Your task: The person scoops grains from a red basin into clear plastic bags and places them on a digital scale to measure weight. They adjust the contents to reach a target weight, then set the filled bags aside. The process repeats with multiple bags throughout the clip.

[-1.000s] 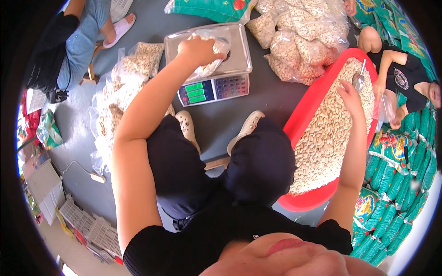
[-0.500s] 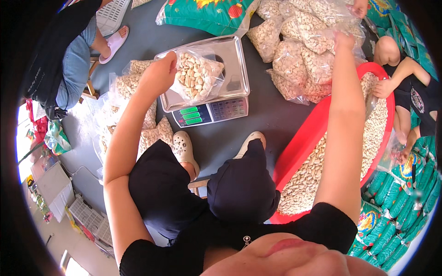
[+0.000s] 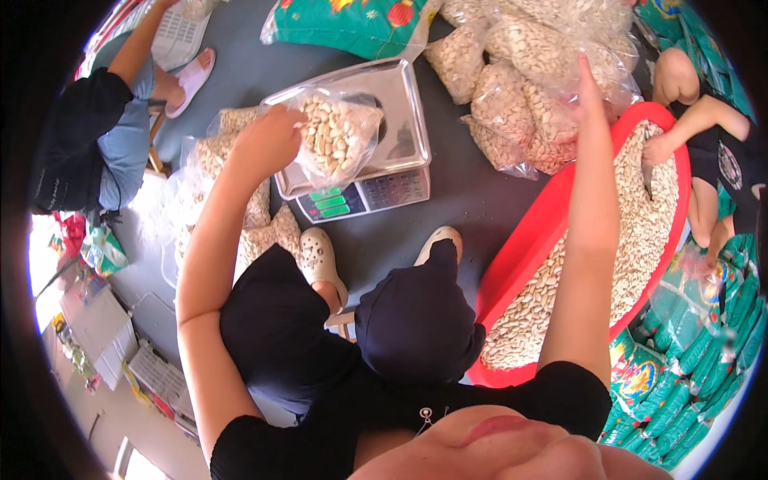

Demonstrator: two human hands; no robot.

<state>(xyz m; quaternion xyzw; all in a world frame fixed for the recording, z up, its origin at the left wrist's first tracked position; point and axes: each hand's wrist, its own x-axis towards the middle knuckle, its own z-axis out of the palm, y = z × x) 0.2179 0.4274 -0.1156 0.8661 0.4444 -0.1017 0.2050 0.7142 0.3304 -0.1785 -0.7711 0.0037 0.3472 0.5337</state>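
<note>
My left hand (image 3: 272, 138) is closed on the left edge of a clear plastic bag (image 3: 334, 138) part-filled with pale oval nuts. That bag rests, tilted, on the steel pan (image 3: 404, 128) of a digital scale with a lit green display (image 3: 329, 203). Over to the right, my right hand (image 3: 590, 94) is seen edge-on with its fingers stretched out, holding nothing I can see. It is beside a heap of filled clear bags (image 3: 520, 100); whether it touches them I cannot tell. Below my right forearm lies a long red tub (image 3: 512, 272) full of loose pale nuts (image 3: 552, 296).
A co-worker's hand (image 3: 661, 149) reaches into the tub's far end. Another person (image 3: 88, 132) sits at the left. More filled bags (image 3: 268, 232) lie left of the scale. Green sacks stand at the back (image 3: 344, 30) and lower right (image 3: 680, 392).
My right hand has drawn back slightly from the bag heap, fingers now extended. My left hand and its bag shifted a little left. The co-worker's hand now dips into the nuts; the left person's arm rose.
</note>
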